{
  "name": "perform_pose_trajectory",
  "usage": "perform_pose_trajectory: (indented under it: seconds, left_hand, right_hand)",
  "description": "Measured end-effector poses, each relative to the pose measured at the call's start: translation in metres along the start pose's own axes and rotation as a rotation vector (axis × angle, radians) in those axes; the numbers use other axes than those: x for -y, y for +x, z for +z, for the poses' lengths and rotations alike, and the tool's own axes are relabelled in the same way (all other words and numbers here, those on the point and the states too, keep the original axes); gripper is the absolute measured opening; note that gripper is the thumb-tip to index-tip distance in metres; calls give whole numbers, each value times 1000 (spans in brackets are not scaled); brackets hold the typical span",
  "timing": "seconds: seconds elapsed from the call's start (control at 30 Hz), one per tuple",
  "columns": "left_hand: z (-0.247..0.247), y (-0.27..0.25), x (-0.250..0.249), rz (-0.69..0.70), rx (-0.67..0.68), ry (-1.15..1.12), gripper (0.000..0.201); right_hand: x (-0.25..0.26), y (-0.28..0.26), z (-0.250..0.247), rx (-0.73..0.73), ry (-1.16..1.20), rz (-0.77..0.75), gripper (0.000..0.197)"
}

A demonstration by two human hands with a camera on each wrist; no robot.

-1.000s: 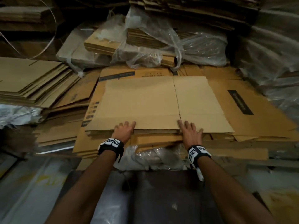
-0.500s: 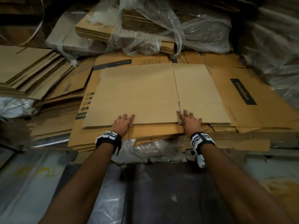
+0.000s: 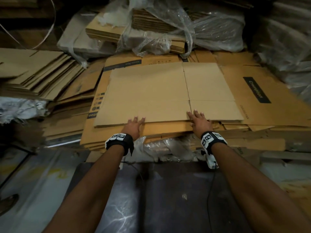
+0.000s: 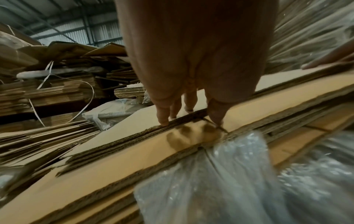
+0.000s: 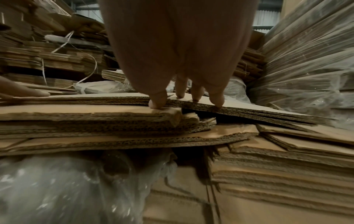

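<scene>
plain brown flattened cardboard sheet (image 3: 151, 91) is lying flat on top of a stack of flattened brown corrugated boxes (image 3: 116, 135), with its near edge sitting a bit back from the stack's near edge.

left hand (image 3: 134, 126) is resting palm-down on the sheet's near edge, left of the sheet's centre slit. its fingers (image 4: 162, 119) are lying straight with the tips on top of the sheet, and the thumb is touching the board just below that edge. it isn't curling round anything.

right hand (image 3: 200, 122) is pressing down on the sheet's near edge, right at the slit. its fingers (image 5: 215, 98) are lying straight on top, and the thumb is sitting against the corrugated edge on the layer under the sheet. it isn't pinching anything.

the sheet's right flap is sitting slightly clear of the layer below, beside that thumb.

around the sheet:
- box with a black printed label (image 3: 257, 91) is lying to its right
- box with a dark printed strip (image 3: 91, 115) is sticking out under its left side
- crumpled clear plastic film (image 3: 168, 147) is bulging out below its near edge
- plastic-wrapped cardboard bundles (image 3: 151, 27) are sitting behind it
- slumping pile of flattened cardboard (image 3: 33, 73) is lying to its left
</scene>
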State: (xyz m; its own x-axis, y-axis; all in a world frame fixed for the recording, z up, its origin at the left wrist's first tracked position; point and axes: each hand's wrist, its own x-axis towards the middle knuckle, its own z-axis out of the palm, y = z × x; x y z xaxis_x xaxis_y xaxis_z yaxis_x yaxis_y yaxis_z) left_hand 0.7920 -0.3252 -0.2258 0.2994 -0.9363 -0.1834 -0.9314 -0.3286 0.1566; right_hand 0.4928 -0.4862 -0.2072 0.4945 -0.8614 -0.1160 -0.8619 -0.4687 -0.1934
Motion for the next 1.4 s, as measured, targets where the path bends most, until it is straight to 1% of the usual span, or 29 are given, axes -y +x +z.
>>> perform_pose_trajectory:
  seconds: [0.07,0.13,0.27,0.37,0.43,0.5,0.6,0.83,0.9,1.03,1.17,1.3,1.4]
  left_hand:
    - [-2,-23,-5,30,-21,-25,73]
    - [-5,-48,-14,41,-82,-85,68]
    - [-6,-109,-50,83,-148,-383,54]
    - [-5,-159,-85,185,-179,-556,49]
    - [4,-193,-112,288,-191,-623,43]
    - [13,-228,-140,364,-170,-684,38]
    - [30,-276,-184,473,-90,-727,35]
    - [68,-390,-308,723,111,-770,30]
    - [78,-421,-344,798,180,-757,29]
    - [100,-475,-414,905,328,-738,30]
    - [127,-517,-476,970,430,-698,29]
    - [132,-575,-541,1061,516,-730,29]
    - [134,-619,-591,1160,580,-754,30]
  right_hand:
    - [1,-26,4,-55,77,-17,68]
    - [3,-56,7,-130,164,-17,67]
    - [8,-137,10,-215,294,-1,67]
    - [9,-216,9,-286,341,50,63]
    - [6,-274,9,-346,337,131,59]
    - [4,-334,8,-420,352,213,52]
    - [0,-425,10,-518,359,308,46]
    - [-27,-611,19,-725,382,632,39]
    - [-37,-657,28,-749,357,728,36]
    - [-61,-739,46,-777,364,934,33]
    - [-86,-812,53,-861,401,1087,34]
    - [-108,-877,47,-1048,373,1212,32]
    - [-120,-920,40,-1250,299,1302,29]
